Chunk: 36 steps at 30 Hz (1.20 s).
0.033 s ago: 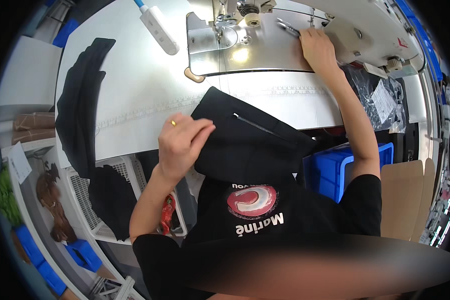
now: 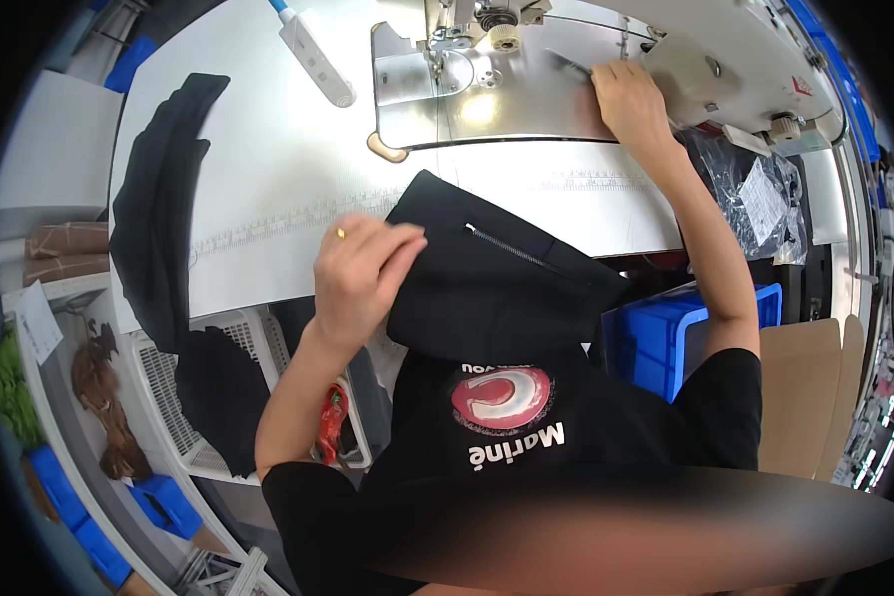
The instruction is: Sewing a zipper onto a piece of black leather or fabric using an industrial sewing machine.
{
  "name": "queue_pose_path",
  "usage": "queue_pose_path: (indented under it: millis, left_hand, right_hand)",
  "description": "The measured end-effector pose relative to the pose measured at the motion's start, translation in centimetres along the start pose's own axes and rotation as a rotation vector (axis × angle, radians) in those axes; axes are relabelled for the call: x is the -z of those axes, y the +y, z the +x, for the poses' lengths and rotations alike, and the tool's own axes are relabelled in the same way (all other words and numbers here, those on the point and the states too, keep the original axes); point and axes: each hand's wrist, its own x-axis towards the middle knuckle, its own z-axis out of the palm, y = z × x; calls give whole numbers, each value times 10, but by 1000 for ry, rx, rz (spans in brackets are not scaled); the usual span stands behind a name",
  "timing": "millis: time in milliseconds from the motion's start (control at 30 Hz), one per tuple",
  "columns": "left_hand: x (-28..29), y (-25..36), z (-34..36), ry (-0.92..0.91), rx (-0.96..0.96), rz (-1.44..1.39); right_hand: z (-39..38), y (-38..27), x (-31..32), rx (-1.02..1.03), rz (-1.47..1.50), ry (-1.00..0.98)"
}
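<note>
Black fabric with a zipper (image 2: 497, 298) lies over the table's front edge and reaches down to my lap. At its upper left edge, my left hand (image 2: 360, 273) is pinched, thumb against fingers; whatever is in the pinch is too small to tell. On the sewing machine's metal bed (image 2: 526, 109), my right hand (image 2: 631, 104) reaches far forward with curled fingers. Small metal thread snips (image 2: 569, 65) stick out from its fingertips, blurred. Left of that hand are the needle and presser foot of the sewing machine (image 2: 435, 62).
More black fabric (image 2: 159, 199) hangs over the table's left side, above a white basket (image 2: 169, 397). A white bar-shaped device (image 2: 316, 65) with a blue cord lies at the back. A blue bin (image 2: 656, 343) and a plastic-wrapped package (image 2: 745, 189) are at right.
The snips at my right fingertips have shifted slightly and are now blurred. My right hand has moved a little down and left; the left hand keeps its pinch nearly in place.
</note>
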Motion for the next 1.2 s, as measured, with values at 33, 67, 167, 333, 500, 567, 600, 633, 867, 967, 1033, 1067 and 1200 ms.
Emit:
queue_pose_path:
  millis: [33,67,167,333,500,567,600,633,867,967,1033,1067,1200]
  left_hand:
    - [-2,-2,10,-32,12,2]
    - [-6,-4,22,-11,-39,11]
    - [-13,-8,52,18,-140,57]
    - [-5,-5,34,-372,16,6]
    - [-29,-3,-8,48,-55,53]
    - [-34,-5,-13,71,-68,72]
    - [-35,-6,-14,82,-71,62]
    - [-35,-6,-13,110,-75,46]
    - [-31,-5,-11,84,-80,21]
    - [-31,-5,-12,83,-50,-12]
    - [-32,-5,-13,87,-74,-9]
    - [-32,-5,-14,88,-75,-7]
    - [-32,-7,-15,127,-97,-18]
  right_hand:
    - [-6,-5,9,33,6,76]
    - [-14,-12,20,101,258,150]
    - [-29,-31,53,40,729,8]
    - [-27,-57,67,-48,962,-328]
    - [-22,-83,50,278,659,80]
    - [-14,-91,44,361,694,90]
    - [-9,-95,42,441,682,91]
    - [-4,-97,41,446,682,90]
    - [5,-90,50,496,717,23]
    - [6,-94,51,538,706,27]
    - [10,-102,51,614,748,-112]
    - [13,-104,50,590,780,-158]
    - [12,-96,57,474,830,-127]
